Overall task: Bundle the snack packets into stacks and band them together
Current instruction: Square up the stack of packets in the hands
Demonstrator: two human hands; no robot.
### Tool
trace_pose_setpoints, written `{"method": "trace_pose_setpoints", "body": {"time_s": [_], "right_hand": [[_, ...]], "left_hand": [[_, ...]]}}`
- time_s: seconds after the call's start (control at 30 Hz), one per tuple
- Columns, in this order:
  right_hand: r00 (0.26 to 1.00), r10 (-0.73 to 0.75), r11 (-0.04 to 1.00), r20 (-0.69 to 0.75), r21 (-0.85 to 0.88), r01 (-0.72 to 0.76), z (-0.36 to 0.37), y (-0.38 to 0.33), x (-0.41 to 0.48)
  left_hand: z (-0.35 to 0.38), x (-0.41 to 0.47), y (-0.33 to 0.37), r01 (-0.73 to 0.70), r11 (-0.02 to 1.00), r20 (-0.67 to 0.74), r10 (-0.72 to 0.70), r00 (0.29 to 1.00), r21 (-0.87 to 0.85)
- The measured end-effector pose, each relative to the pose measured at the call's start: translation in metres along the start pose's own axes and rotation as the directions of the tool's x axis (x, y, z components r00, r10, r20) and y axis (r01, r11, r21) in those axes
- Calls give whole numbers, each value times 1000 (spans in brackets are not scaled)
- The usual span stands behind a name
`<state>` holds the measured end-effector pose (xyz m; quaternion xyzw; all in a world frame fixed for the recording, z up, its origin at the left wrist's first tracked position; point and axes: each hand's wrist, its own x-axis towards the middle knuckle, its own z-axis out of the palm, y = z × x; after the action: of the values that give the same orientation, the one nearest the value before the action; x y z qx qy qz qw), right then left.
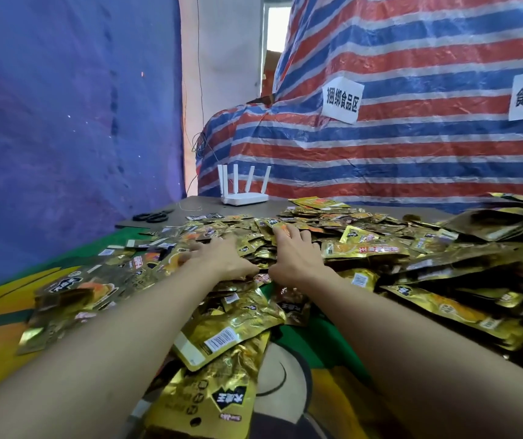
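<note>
A wide heap of gold foil snack packets [364, 245] covers the table from the middle to the right edge. More packets [222, 331] lie loose toward me. My left hand [219, 256] lies palm down on the heap with its fingers spread, blurred at the tips. My right hand [295, 251] lies beside it on the heap, fingers stretched forward over the packets. Neither hand holds a packet that I can see. Both forearms reach in from the bottom of the view. No band shows.
A green and orange printed mat [7, 315] covers the near table. Black scissors [152, 216] lie at the far left on the bare table top. A white router [244, 188] stands at the back. A striped tarpaulin [412, 147] rises behind, a blue sheet [64, 122] on the left.
</note>
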<state>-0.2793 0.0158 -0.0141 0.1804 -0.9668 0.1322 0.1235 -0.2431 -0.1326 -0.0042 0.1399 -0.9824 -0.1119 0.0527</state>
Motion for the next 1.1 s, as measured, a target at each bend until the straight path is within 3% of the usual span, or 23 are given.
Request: {"method": "trace_pose_setpoints", "body": {"time_s": [0.1,0.17,0.33,0.5,0.77,0.93,1.1], "right_hand": [[996,74,996,52,-50,-71,2,0,11],[999,40,983,-15,-180,-42,3,0,12],[963,-153,975,-222,-190,111,1,0,-2],[966,-113,994,-232,-11,113,-11,4,-15],[913,-48,957,-406,243,159,-41,9,-40],[860,78,863,-504,466,196,-61,23,-67],[861,262,696,-435,703,144,-77,36,-95]], "left_hand": [[6,3,13,69,994,29,-72,997,82],[6,4,18,71,993,28,-74,997,91],[9,-13,26,-208,959,-168,241,956,193],[-2,-32,24,-311,926,-300,365,882,212],[-6,-39,-1,-351,931,-292,310,905,-101],[-7,-50,-12,-308,917,-344,213,915,-252],[-34,-67,-6,-374,734,-561,-12,828,-567]]}}
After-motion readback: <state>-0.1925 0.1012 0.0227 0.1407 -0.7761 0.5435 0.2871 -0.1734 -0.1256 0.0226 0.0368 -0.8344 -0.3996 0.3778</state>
